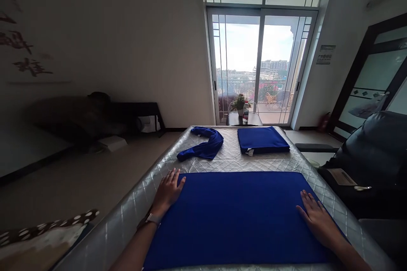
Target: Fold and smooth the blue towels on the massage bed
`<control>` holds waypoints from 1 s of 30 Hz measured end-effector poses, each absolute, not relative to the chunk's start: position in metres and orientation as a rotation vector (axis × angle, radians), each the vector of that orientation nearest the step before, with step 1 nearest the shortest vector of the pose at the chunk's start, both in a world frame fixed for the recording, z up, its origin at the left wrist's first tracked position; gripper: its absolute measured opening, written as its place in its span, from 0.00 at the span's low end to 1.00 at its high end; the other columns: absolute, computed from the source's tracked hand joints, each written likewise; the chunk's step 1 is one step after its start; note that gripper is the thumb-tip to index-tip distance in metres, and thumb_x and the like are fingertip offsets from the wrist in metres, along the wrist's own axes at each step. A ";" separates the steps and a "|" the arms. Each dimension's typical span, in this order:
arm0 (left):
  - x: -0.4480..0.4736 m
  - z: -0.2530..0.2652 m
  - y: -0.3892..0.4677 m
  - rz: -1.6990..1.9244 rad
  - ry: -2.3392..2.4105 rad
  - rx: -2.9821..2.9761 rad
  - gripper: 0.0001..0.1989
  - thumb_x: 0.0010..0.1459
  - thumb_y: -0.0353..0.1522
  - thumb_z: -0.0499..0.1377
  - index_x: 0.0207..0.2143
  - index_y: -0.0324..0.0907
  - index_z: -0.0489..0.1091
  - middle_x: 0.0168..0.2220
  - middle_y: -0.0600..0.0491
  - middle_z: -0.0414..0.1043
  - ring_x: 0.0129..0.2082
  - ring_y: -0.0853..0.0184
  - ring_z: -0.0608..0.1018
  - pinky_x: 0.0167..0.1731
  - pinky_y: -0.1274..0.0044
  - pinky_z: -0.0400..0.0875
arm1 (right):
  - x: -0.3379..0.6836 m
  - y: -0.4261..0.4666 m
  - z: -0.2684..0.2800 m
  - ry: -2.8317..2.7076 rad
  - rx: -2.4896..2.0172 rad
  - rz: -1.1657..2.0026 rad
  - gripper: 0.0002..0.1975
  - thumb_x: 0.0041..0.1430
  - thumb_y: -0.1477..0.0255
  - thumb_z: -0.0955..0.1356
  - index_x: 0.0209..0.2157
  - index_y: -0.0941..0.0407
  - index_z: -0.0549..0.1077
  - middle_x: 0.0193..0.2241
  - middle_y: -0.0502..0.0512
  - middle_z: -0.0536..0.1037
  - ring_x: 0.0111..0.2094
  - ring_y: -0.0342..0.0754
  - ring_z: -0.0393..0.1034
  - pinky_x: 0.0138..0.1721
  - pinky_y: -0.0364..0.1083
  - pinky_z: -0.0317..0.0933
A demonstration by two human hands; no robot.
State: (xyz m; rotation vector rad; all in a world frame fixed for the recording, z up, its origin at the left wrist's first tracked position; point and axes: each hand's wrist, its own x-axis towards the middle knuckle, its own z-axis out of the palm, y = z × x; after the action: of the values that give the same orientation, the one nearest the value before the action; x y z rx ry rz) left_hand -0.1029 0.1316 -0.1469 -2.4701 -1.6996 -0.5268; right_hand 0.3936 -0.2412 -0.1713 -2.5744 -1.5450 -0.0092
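A blue cloth (238, 216) is spread flat over the near part of a silver quilted mattress (222, 165). My left hand (170, 188) rests with fingers extended on the cloth's far left corner; a watch band circles that wrist. On the right edge of the same cloth, my right hand (314, 216) lies flat with its fingers apart. Farther off on the mattress, a crumpled blue cloth (205, 143) lies in a curve at the left. To its right sits a neatly folded stack of blue cloth (262, 139) with a white tag showing.
A person (85, 114) bends low by the left wall, near a white box (112, 143). Beyond the mattress stands a small table (251, 119) with a plant and a bottle (246, 111). A black armchair (372, 165) is close on the right. Patterned fabric (47, 233) lies at lower left.
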 end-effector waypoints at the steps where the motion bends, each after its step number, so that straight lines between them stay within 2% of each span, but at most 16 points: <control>1: -0.103 -0.145 0.130 -0.585 -1.659 -2.450 0.37 0.66 0.46 0.40 0.67 0.29 0.59 0.69 0.37 0.57 0.71 0.53 0.57 0.69 0.62 0.49 | 0.401 -0.245 -0.175 -1.544 -2.579 -0.024 0.42 0.66 0.50 0.48 0.72 0.62 0.51 0.72 0.55 0.47 0.73 0.52 0.37 0.71 0.57 0.38; 5: -0.095 -0.136 0.110 -0.709 -1.567 -2.424 0.33 0.66 0.43 0.40 0.62 0.31 0.66 0.67 0.38 0.62 0.69 0.53 0.59 0.69 0.62 0.51 | 0.406 -0.248 -0.178 -1.551 -2.591 -0.061 0.42 0.66 0.50 0.47 0.72 0.61 0.51 0.72 0.54 0.47 0.73 0.51 0.37 0.72 0.55 0.36; 8: -0.067 -0.132 0.073 -0.687 -1.497 -2.604 0.30 0.69 0.43 0.40 0.63 0.37 0.65 0.68 0.44 0.62 0.70 0.57 0.59 0.69 0.61 0.53 | 0.401 -0.246 -0.177 -1.540 -2.584 -0.070 0.42 0.66 0.50 0.47 0.72 0.62 0.50 0.72 0.54 0.47 0.73 0.51 0.37 0.72 0.55 0.37; 10: -0.041 -0.130 0.038 -0.585 -1.304 -2.841 0.30 0.71 0.45 0.41 0.67 0.43 0.60 0.70 0.49 0.58 0.71 0.59 0.57 0.69 0.62 0.54 | 0.400 -0.245 -0.177 -1.533 -2.578 -0.055 0.42 0.66 0.50 0.48 0.72 0.62 0.50 0.72 0.54 0.47 0.73 0.51 0.37 0.72 0.55 0.37; 15: 0.004 -0.122 -0.046 -0.338 -0.653 -3.201 0.33 0.71 0.48 0.44 0.73 0.55 0.36 0.74 0.57 0.43 0.73 0.61 0.51 0.71 0.62 0.50 | 0.405 -0.247 -0.181 -1.531 -2.536 -0.057 0.41 0.66 0.51 0.50 0.72 0.60 0.51 0.72 0.54 0.47 0.73 0.52 0.38 0.71 0.56 0.38; 18: -0.001 -0.120 -0.061 -0.299 -0.623 -3.234 0.34 0.71 0.49 0.45 0.72 0.56 0.32 0.74 0.57 0.41 0.73 0.61 0.49 0.71 0.63 0.49 | 0.414 -0.245 -0.185 -1.513 -2.534 0.000 0.41 0.65 0.50 0.50 0.72 0.60 0.50 0.72 0.54 0.47 0.72 0.53 0.39 0.71 0.57 0.41; 22: -0.050 -0.131 -0.044 -0.219 -0.935 -3.142 0.33 0.70 0.50 0.45 0.71 0.55 0.36 0.74 0.57 0.41 0.73 0.59 0.50 0.71 0.62 0.47 | 0.427 -0.242 -0.188 -1.538 -2.562 0.097 0.43 0.65 0.49 0.51 0.72 0.61 0.48 0.72 0.54 0.47 0.72 0.54 0.39 0.70 0.58 0.43; 26: -0.132 -0.148 -0.021 -0.152 -1.421 -2.848 0.34 0.69 0.52 0.44 0.71 0.51 0.41 0.73 0.52 0.42 0.72 0.55 0.51 0.68 0.56 0.51 | 0.423 -0.243 -0.185 -1.558 -2.577 0.048 0.42 0.65 0.50 0.51 0.72 0.62 0.49 0.72 0.55 0.47 0.72 0.54 0.38 0.71 0.57 0.42; 30: -0.196 -0.165 -0.010 -0.123 -1.535 -2.639 0.30 0.70 0.45 0.43 0.70 0.47 0.48 0.72 0.47 0.45 0.72 0.54 0.54 0.67 0.56 0.55 | 0.411 -0.245 -0.175 -1.594 -2.621 0.014 0.41 0.65 0.53 0.49 0.71 0.65 0.50 0.72 0.56 0.46 0.72 0.53 0.37 0.71 0.57 0.40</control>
State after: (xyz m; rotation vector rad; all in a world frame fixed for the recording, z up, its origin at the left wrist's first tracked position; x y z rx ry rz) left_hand -0.1957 -0.0099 -0.1652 -2.6386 -1.5346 -0.1231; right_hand 0.4115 -0.2451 -0.1746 -2.6211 -1.5937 0.0136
